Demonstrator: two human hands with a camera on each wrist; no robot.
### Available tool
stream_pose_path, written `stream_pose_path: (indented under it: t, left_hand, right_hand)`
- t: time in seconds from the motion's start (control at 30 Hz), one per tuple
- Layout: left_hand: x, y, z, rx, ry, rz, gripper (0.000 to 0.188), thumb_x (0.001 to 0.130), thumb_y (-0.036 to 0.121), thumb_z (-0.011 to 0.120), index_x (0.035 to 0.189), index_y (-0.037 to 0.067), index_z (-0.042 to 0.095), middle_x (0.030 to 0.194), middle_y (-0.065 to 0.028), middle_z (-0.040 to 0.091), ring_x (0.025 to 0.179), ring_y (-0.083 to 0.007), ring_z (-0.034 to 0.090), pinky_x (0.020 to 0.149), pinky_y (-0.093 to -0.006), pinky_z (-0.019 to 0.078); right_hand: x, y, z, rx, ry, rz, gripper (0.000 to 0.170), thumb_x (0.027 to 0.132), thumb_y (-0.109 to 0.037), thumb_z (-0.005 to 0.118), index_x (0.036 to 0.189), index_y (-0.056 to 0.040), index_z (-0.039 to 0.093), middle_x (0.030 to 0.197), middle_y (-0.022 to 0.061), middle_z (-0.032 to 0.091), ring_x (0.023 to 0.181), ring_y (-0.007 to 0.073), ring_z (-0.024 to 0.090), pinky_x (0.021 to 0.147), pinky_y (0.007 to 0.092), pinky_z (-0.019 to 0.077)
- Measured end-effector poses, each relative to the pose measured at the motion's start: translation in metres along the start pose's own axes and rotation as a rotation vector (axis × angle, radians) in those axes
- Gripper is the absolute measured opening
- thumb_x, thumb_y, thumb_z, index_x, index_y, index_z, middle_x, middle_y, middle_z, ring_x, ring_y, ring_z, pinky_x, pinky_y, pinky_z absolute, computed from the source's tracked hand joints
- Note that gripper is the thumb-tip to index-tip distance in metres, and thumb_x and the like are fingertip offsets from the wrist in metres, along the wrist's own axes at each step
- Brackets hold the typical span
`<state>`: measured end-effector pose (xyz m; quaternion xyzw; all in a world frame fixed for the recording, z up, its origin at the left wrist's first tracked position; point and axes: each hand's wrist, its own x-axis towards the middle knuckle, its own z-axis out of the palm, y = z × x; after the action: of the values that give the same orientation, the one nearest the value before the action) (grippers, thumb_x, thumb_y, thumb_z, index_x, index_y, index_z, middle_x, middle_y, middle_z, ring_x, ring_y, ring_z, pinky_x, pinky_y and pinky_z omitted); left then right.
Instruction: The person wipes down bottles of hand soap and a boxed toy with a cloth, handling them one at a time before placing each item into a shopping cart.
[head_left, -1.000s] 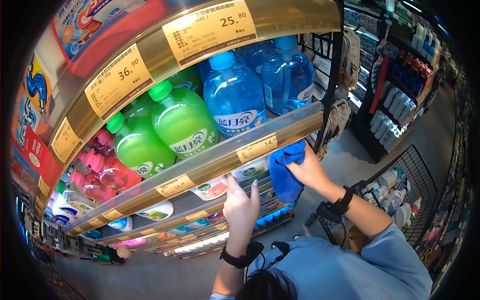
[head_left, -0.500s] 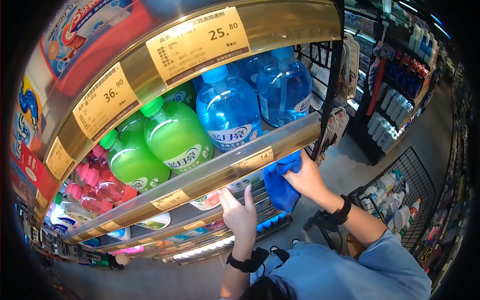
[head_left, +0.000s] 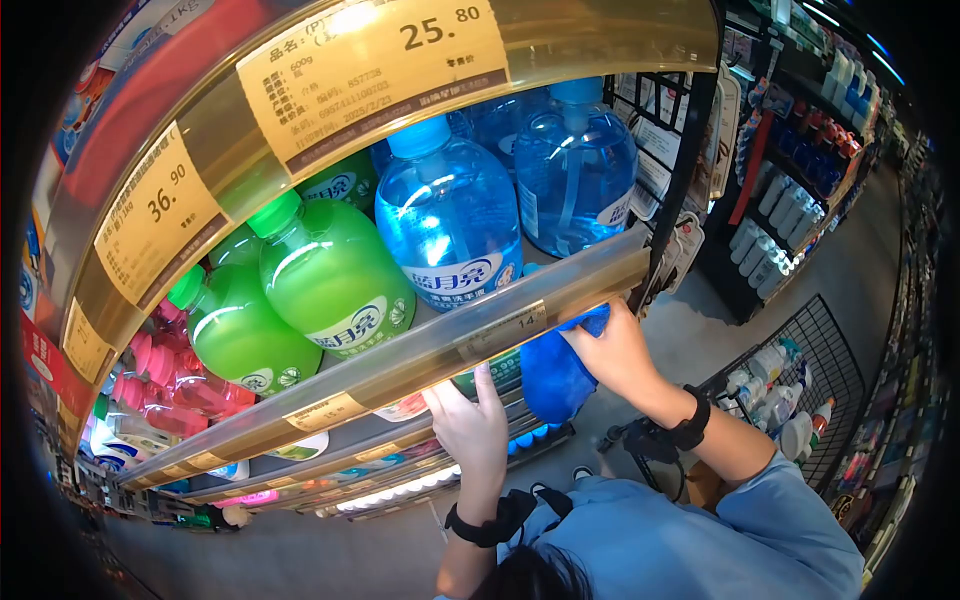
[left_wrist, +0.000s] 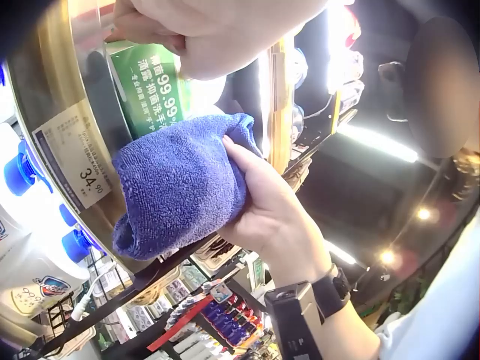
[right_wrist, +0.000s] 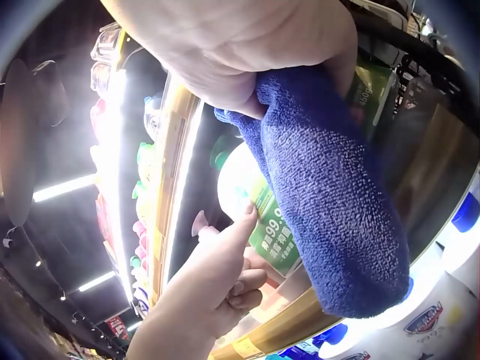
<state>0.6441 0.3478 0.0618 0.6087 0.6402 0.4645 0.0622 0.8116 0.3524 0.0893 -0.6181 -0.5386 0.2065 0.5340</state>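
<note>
My right hand (head_left: 618, 352) grips a blue cloth (head_left: 556, 380), which hangs in a bunched fold just below the shelf's front edge. In the right wrist view the cloth (right_wrist: 330, 195) covers part of a white bottle with a green label (right_wrist: 274, 232). My left hand (head_left: 468, 428) is left of the cloth, its thumb raised and its fingers toward the lower shelf. The thumb tip overlaps the edge of the green label in the right wrist view, where the left hand's (right_wrist: 214, 281) other fingers look bent. In the left wrist view that green label (left_wrist: 150, 86) sits between left hand and cloth.
Green bottles (head_left: 335, 270) and blue pump bottles (head_left: 450, 220) stand on the shelf above the hands. A gold price rail (head_left: 400, 375) runs along its front. At the right is a black wire cart (head_left: 835, 350) with several bottles inside.
The cloth and right hand have shifted slightly left and lower in view. A green label has come into sight between the hands. The head view has moved closer to the upper shelf.
</note>
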Motion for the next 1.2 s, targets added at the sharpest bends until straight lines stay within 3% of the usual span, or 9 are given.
stream_pose_path:
  t: [0.13,0.33,0.53,0.67,0.73,0.83,0.97,1.03,1.2]
  left_hand:
    - [0.000,0.008,-0.004,-0.023,0.053,0.028,0.034,0.085,0.027,0.059,0.093,-0.005,0.050,0.081,-0.0188,0.048,0.073,-0.0355,0.049,0.066,-0.0426,0.0394]
    - [-0.004,0.021,-0.023,0.022,-0.053,-0.070,0.035,0.085,0.025,0.059,0.097,-0.006,0.049,0.087,-0.0196,0.049,0.081,-0.0346,0.052,0.071,-0.0409,0.0409]
    - [-0.005,0.009,-0.039,-0.172,-0.217,-0.158,0.037,0.086,0.019,0.059,0.113,-0.005,0.048,0.103,-0.0163,0.053,0.098,-0.0233,0.054,0.081,-0.0337,0.0437]
    - [-0.003,0.005,-0.041,-0.196,-0.247,-0.135,0.038,0.084,0.020,0.060,0.112,-0.004,0.048,0.102,-0.0164,0.052,0.095,-0.0246,0.055,0.079,-0.0340,0.0439]
    - [0.001,0.007,-0.040,-0.061,-0.231,-0.047,0.040,0.081,0.025,0.065,0.101,-0.006,0.050,0.097,-0.0220,0.049,0.084,-0.0369,0.055,0.072,-0.0422,0.0449]
    - [0.000,0.012,-0.038,0.077,-0.213,-0.051,0.045,0.080,0.030,0.065,0.102,-0.006,0.049,0.099,-0.0231,0.048,0.085,-0.0406,0.055,0.071,-0.0452,0.0458]
    - [-0.005,0.009,-0.037,0.109,-0.203,-0.028,0.044,0.082,0.026,0.062,0.111,-0.004,0.048,0.098,-0.0223,0.050,0.089,-0.0379,0.054,0.077,-0.0397,0.0441]
    - [-0.008,-0.005,-0.032,0.159,-0.091,0.167,0.047,0.081,0.032,0.064,0.102,-0.007,0.047,0.101,-0.0254,0.051,0.080,-0.0401,0.057,0.069,-0.0421,0.0467]
    - [-0.002,-0.011,-0.036,-0.091,-0.182,0.019,0.038,0.078,0.023,0.068,0.100,-0.004,0.050,0.092,-0.0200,0.059,0.079,-0.0309,0.059,0.072,-0.0356,0.0454]
  right_hand:
    - [0.002,0.005,0.001,0.008,-0.011,0.037,0.036,0.072,-0.018,0.067,0.102,-0.0023,0.054,0.106,0.0202,0.056,0.100,0.0371,0.054,0.085,0.0398,0.0434]
    - [0.000,0.013,-0.004,0.111,-0.102,0.006,0.037,0.071,-0.016,0.067,0.103,-0.0029,0.053,0.105,0.0198,0.054,0.102,0.0378,0.052,0.087,0.0406,0.0423]
    - [-0.004,0.005,-0.013,-0.013,-0.201,-0.041,0.044,0.071,-0.014,0.065,0.110,-0.0019,0.046,0.110,0.0215,0.049,0.103,0.0392,0.050,0.087,0.0420,0.0415]
    - [-0.010,0.002,-0.017,-0.091,-0.238,-0.065,0.049,0.072,-0.014,0.064,0.114,-0.0017,0.041,0.110,0.0222,0.047,0.102,0.0405,0.050,0.085,0.0441,0.0424]
    - [-0.013,-0.005,-0.020,-0.123,-0.231,-0.069,0.050,0.072,-0.015,0.065,0.113,-0.0017,0.040,0.109,0.0219,0.047,0.100,0.0412,0.051,0.083,0.0449,0.0433]
    - [-0.015,-0.008,-0.021,-0.166,-0.223,-0.073,0.050,0.072,-0.017,0.065,0.113,-0.0022,0.039,0.107,0.0218,0.047,0.097,0.0424,0.052,0.080,0.0464,0.0448]
    - [-0.018,-0.009,-0.025,-0.190,-0.236,-0.083,0.051,0.072,-0.017,0.066,0.111,-0.0031,0.037,0.107,0.0223,0.048,0.095,0.0428,0.052,0.077,0.0470,0.0460]
    - [-0.018,-0.010,-0.026,-0.187,-0.240,-0.082,0.050,0.072,-0.015,0.066,0.110,-0.0034,0.037,0.107,0.0218,0.048,0.095,0.0424,0.052,0.077,0.0464,0.0461]
    - [-0.019,-0.015,-0.033,-0.164,-0.262,-0.100,0.047,0.072,-0.010,0.065,0.110,-0.0044,0.037,0.106,0.0195,0.050,0.094,0.0405,0.054,0.077,0.0441,0.0462]
